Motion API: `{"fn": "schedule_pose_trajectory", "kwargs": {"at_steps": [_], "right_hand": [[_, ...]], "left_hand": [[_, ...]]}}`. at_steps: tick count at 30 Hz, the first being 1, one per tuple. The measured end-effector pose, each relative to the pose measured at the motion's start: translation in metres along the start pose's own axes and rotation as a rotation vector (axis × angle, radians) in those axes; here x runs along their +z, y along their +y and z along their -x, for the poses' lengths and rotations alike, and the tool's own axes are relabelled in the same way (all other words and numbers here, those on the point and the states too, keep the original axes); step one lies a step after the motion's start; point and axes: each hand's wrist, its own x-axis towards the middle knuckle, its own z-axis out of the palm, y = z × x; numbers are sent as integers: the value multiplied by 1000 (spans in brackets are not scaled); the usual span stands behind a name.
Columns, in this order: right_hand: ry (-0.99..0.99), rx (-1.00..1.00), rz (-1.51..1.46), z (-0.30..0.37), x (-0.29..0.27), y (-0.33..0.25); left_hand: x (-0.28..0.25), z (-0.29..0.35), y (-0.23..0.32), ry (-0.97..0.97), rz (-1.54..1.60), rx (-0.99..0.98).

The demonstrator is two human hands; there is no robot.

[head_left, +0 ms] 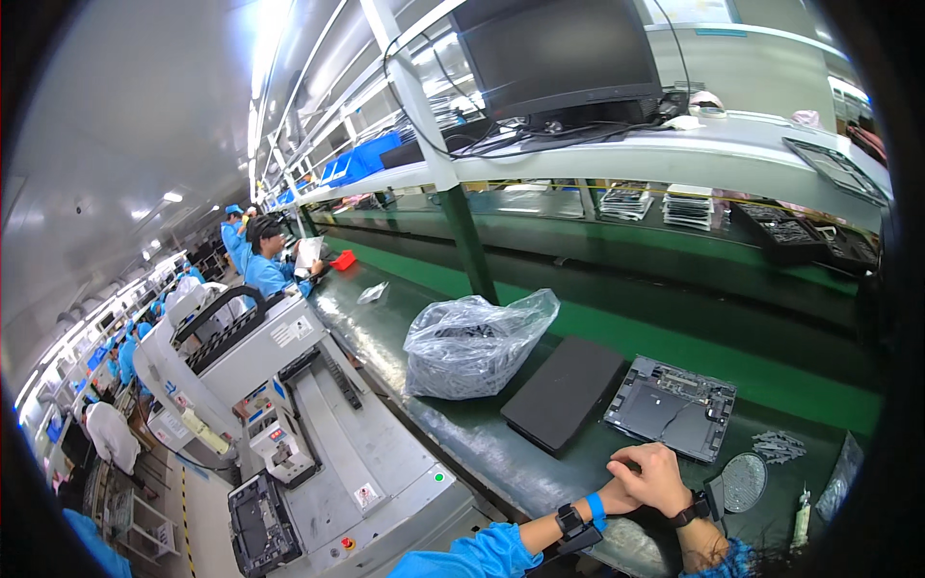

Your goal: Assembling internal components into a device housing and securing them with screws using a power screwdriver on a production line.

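Observation:
My left hand (618,495) and my right hand (661,479) meet above the near edge of the dark green bench. The right hand is closed over the left, its fingers curled around it and its thumb on top. The left hand's fingers are mostly hidden beneath. A blue wrist band (596,512) circles my left wrist, beside a black strapped device (572,523). Just beyond my hands lies an opened laptop base (672,409) with its inner parts bare. Left of it rests a flat black slab (565,393), and then a clear plastic bag (470,352) with dark contents.
At right are a round metallic dish (745,483), a pile of small strips (779,446), a syringe-like tube (802,518) and a clear bag (840,479). A grey bench machine (385,462) stands left. Overhead, a shelf (597,159) carries a monitor (559,53). Co-workers in blue sit farther off.

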Motion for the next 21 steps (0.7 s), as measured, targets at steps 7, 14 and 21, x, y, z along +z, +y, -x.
{"fn": "schedule_pose_trajectory", "kwargs": {"at_steps": [7,14,21], "right_hand": [[-119,-78,113,8,0,2],[14,-65,233,8,6,4],[64,-101,395,6,-2,8]], "left_hand": [[5,1,5,-105,75,-68],[0,-3,3,-104,35,-70],[-6,-5,3,-51,-54,-69]]}}
